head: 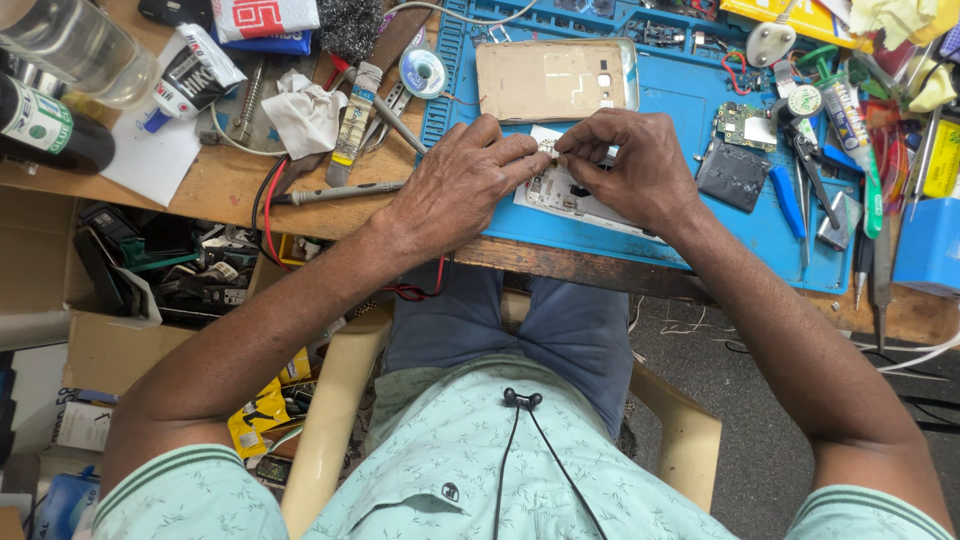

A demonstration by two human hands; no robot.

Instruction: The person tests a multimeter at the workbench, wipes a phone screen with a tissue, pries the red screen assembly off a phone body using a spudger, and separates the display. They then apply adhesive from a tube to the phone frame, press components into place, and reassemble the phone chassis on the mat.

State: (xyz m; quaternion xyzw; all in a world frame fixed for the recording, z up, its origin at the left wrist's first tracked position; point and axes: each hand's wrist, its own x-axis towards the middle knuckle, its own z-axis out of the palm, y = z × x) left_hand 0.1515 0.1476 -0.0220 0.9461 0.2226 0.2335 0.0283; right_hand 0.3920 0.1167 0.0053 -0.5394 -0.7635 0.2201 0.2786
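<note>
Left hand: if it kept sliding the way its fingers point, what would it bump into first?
Almost at once the right hand: the left hand points rightward across the blue mat, and their fingertips already nearly meet over a small part; whether they touch is unclear.

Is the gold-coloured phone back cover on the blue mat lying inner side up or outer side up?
Inner side up: the gold-coloured phone back cover shows its hollow inside, raised rim and camera cut-out, lying flat on the blue mat.

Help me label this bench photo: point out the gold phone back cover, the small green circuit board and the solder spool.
gold phone back cover (pixel 552 80), head view, flat middle.
small green circuit board (pixel 738 124), head view, its centre.
solder spool (pixel 423 72), head view, the round face.
</note>
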